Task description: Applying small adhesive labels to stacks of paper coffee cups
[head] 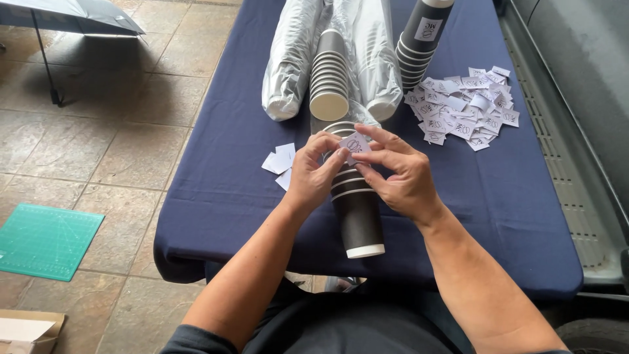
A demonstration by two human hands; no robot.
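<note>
Both the left hand point(313, 172) and right hand point(400, 172) pinch 1 small sticker point(354, 143) over the lying cup stack point(354, 204), fingertips pressed together to peel it.

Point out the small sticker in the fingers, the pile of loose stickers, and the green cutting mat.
small sticker point(354, 143), head view, its printed face.
pile of loose stickers point(462, 108), head view, pile's middle.
green cutting mat point(46, 240), head view, its centre.
</note>
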